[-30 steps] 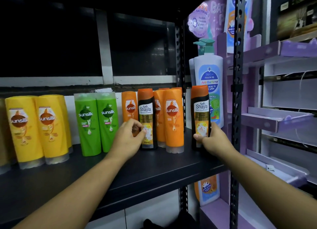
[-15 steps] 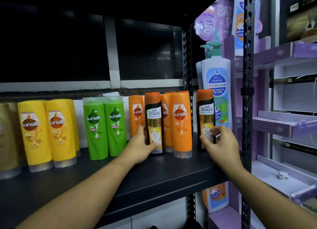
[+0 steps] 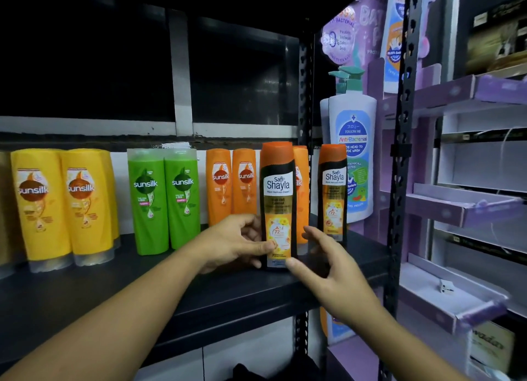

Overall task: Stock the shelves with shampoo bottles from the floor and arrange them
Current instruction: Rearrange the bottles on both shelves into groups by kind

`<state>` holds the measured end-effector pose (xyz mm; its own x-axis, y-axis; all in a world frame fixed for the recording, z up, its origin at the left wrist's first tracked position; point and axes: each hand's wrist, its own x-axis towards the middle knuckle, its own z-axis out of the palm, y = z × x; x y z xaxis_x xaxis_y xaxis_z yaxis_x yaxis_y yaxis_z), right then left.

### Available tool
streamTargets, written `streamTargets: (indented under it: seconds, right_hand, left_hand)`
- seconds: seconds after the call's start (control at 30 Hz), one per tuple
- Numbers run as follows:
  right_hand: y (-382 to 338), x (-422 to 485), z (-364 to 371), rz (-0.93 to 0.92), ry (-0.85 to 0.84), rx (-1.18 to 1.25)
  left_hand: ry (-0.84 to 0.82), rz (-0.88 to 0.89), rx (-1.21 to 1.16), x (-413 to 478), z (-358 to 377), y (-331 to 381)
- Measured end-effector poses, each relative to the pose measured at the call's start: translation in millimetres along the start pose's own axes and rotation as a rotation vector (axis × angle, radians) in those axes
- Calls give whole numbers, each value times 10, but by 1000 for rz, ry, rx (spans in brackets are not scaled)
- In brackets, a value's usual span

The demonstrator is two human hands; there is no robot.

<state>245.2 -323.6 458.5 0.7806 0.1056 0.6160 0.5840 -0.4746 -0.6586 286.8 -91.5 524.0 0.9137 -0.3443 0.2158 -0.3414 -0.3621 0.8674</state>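
On the dark shelf [image 3: 142, 289] stand two black-and-orange Safi Shayla shampoo bottles. My left hand [image 3: 231, 243] grips the lower part of the nearer Shayla bottle [image 3: 278, 186], thumb on its front label, and the bottle stands upright in front of the orange Sunsilk bottles [image 3: 219, 186]. My right hand [image 3: 333, 272] is at that bottle's lower right corner, thumb tip touching it and fingers loosely spread. The second Shayla bottle [image 3: 333, 186] stands free further right, near the shelf's end.
Left of the orange row stand two green Sunsilk bottles [image 3: 164, 201] and several yellow ones [image 3: 62, 206]. White pump bottles [image 3: 353, 118] stand at the back right. A perforated black upright [image 3: 399, 181] bounds the shelf; purple cardboard display trays [image 3: 462, 209] lie beyond it.
My left hand has brought the first Shayla bottle forward and to the right. My right hand let go of the second Shayla bottle and moved left to the first one.
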Motion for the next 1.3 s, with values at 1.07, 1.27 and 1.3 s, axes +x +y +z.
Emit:
streamTargets:
  seconds: [1.07, 1.27, 1.3]
  right_hand:
    - [413, 472, -499, 265, 289, -289]
    - [-18, 299, -203, -74, 382, -213]
    - [-88, 330, -139, -53, 306, -196]
  left_hand:
    - [-91, -53, 764, 50, -53, -238]
    - [37, 8, 797, 48, -68, -221]
    - [53, 13, 792, 43, -65, -216]
